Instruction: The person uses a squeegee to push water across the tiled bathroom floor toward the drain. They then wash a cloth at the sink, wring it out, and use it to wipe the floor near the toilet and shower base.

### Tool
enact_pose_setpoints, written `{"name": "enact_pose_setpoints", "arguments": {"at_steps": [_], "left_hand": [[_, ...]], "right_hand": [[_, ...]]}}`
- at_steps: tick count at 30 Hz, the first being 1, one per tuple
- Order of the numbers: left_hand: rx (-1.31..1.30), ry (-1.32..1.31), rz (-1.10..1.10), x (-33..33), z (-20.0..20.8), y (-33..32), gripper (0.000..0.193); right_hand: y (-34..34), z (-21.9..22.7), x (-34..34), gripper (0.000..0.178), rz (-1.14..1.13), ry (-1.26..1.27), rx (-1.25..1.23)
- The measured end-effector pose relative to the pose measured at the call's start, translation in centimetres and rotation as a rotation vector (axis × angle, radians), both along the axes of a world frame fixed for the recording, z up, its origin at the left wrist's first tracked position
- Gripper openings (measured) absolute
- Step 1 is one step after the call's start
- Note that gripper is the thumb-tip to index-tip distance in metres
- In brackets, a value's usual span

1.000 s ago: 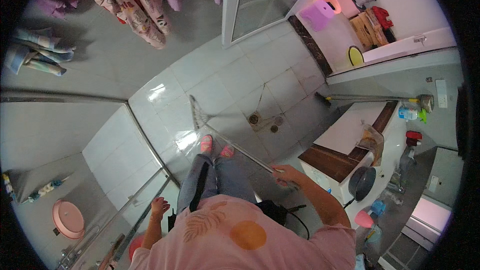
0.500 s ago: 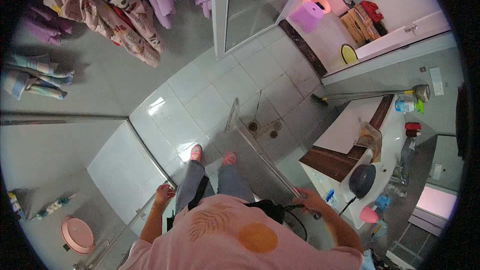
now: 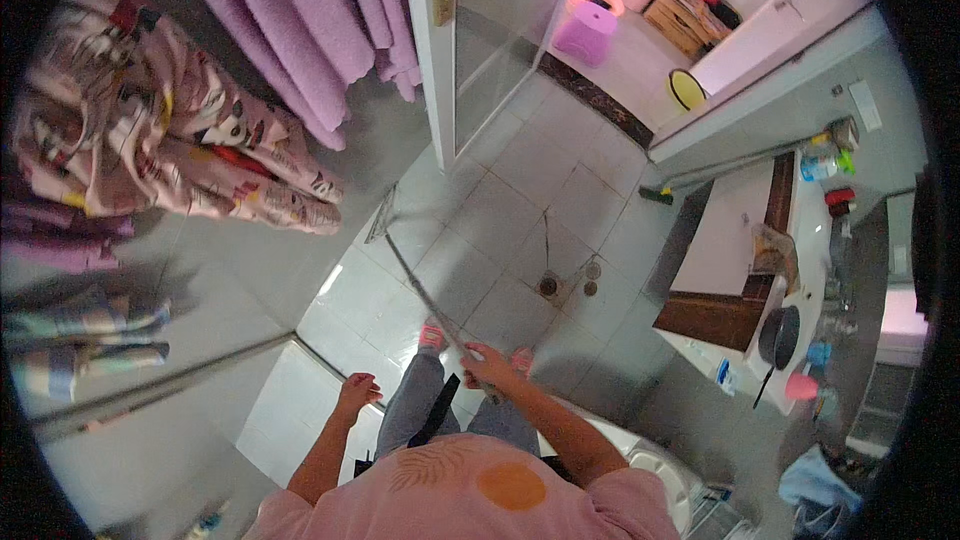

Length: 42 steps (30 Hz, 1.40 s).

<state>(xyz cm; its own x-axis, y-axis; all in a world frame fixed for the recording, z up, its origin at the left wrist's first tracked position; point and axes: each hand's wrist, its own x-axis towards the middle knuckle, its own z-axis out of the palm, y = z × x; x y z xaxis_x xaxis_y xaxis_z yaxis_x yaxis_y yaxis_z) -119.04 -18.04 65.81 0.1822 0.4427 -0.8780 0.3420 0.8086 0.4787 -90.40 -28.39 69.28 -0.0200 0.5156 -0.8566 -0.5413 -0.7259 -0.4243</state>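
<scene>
My right hand (image 3: 486,366) is closed around the handle of a long floor squeegee (image 3: 425,295). The squeegee slants away to the far left, and its triangular head (image 3: 380,218) lies at the tiled floor's edge by the grey wall. Near the glass shower panel's metal rail, my left hand (image 3: 357,393) hangs with its fingers loosely apart and nothing in it. Between the hands are my legs in grey trousers and two pink shoes (image 3: 431,336). Grey-white tiles (image 3: 475,240) stretch ahead, with a round floor drain (image 3: 548,286) to the right.
A glazed door (image 3: 440,70) stands ajar ahead, beside a dark threshold (image 3: 600,105). Purple towels (image 3: 300,30) and patterned pink clothes (image 3: 200,140) hang on the left. At right stand a washbasin cabinet (image 3: 715,240), a leaning long-handled brush (image 3: 657,196) and a black pan-like object (image 3: 780,338).
My right hand has swung the squeegee from the right side to in front of me, its head now farther left by the wall. My left hand has come off the rail area. The view has shifted.
</scene>
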Motion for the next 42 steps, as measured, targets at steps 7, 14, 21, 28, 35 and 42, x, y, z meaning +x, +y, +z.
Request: {"name": "enact_pose_setpoints", "arguments": {"at_steps": [7, 14, 21, 28, 35, 42], "left_hand": [[0.027, 0.076, -0.167, -2.3, 0.0, 9.2, 0.021], [-0.060, 0.083, -0.282, -2.1, -1.4, 10.9, 0.021], [-0.144, -0.019, -0.311, 0.6, -1.3, 11.6, 0.021], [-0.065, 0.066, -0.338, -0.9, -1.5, 14.0, 0.022], [0.176, -0.245, -0.620, -6.2, -8.4, 14.4, 0.023], [-0.087, 0.016, -0.313, -2.5, -3.8, 13.9, 0.024]], "right_hand": [[-6.2, -0.3, -1.0, 0.047, -0.090, -0.084, -0.092], [-7.7, 8.5, 0.1, 0.047, -0.072, -0.083, -0.137], [-2.3, -1.1, -2.6, 0.045, -0.069, -0.174, -0.069], [-13.7, 2.1, 0.1, 0.046, -0.287, 0.094, -0.213], [-18.8, 11.3, 0.6, 0.043, -0.389, 0.087, -0.509], [-15.2, 14.2, -1.5, 0.048, -0.316, -0.100, -0.392]]}}
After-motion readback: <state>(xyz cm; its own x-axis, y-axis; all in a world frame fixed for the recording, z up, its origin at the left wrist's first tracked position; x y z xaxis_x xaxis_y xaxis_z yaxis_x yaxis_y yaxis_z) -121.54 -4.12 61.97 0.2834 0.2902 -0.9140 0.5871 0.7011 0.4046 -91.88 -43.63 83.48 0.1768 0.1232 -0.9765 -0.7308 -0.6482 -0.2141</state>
